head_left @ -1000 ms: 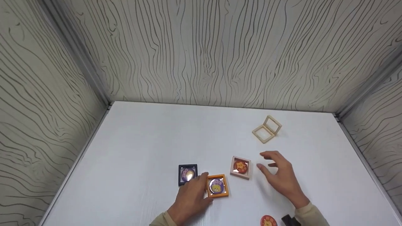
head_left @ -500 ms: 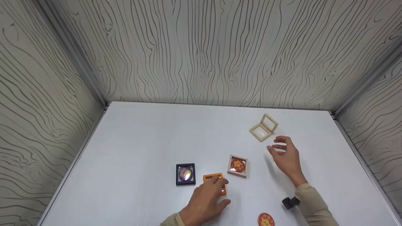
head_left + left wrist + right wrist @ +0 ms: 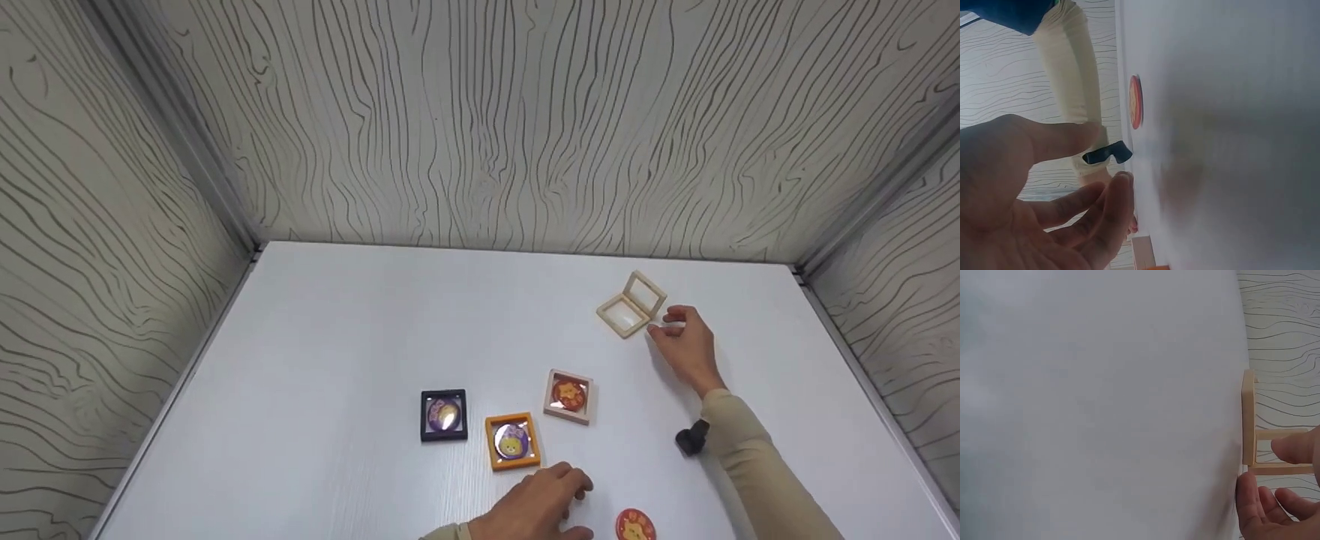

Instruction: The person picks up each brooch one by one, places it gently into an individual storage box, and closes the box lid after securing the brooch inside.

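A light wooden frame (image 3: 622, 315) lies hinged open at the back right, its lid raised. My right hand (image 3: 686, 345) is at its near right corner; in the right wrist view the thumb (image 3: 1296, 448) overlaps the lid and the fingers lie below, and whether they touch it I cannot tell. My left hand (image 3: 536, 506) hovers over the table's front with bent fingers and nothing between them. To its right lies a round red badge (image 3: 635, 526) with a yellow figure. Just beyond that hand sits an orange frame (image 3: 493, 444) holding a purple badge with a yellow bear.
A black frame (image 3: 424, 416) with a purple badge lies left of the orange one. A pale pink frame (image 3: 570, 418) with a red badge stands to its right. A black camera mount (image 3: 691, 439) sticks out from the right wrist. Patterned walls border the white table.
My left hand has let go of the orange frame and moved right and nearer. My right hand has moved away from the pink frame, up to the open wooden frame.
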Tool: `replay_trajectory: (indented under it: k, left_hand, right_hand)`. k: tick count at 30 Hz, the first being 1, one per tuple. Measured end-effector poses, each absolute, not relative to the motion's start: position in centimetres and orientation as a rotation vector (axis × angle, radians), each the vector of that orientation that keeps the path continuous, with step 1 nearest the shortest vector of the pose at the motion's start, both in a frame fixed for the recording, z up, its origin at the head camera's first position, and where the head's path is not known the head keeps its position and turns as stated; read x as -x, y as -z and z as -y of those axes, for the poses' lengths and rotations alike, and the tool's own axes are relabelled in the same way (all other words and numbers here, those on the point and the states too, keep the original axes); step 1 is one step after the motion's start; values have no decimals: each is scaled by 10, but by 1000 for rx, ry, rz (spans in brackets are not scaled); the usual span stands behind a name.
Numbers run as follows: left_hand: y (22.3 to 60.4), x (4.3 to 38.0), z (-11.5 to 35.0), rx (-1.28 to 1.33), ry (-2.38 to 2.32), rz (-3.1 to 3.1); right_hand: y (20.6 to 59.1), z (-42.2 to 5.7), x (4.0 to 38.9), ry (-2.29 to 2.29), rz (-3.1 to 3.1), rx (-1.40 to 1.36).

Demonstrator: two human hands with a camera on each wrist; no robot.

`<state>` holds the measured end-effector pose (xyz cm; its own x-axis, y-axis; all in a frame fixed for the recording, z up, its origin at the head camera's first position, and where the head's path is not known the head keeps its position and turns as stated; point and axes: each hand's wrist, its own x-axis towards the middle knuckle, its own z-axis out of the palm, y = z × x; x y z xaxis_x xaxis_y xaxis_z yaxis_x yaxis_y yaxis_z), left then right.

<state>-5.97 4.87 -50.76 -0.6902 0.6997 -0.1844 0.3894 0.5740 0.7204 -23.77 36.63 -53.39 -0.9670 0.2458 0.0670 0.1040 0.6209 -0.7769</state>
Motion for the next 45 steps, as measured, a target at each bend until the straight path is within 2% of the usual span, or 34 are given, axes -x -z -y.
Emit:
replay_trajectory:
  k: [14,24,33,45]
  left_hand:
    - [525,59,-78,-906,-712,-2347]
    - [529,60,-92,-863,-646,-2305]
    - [530,62,-110,-948,-639,-2324]
    - [528,60,-119,-832,-631,-2351]
  right_hand:
    - [534,-375,262,-1137,2809,263]
    - [533,-378,262,-1132,2822,267]
    - [530,-380,263,-1149,2822,226]
    - [531,-383,252,-1126,2866,167]
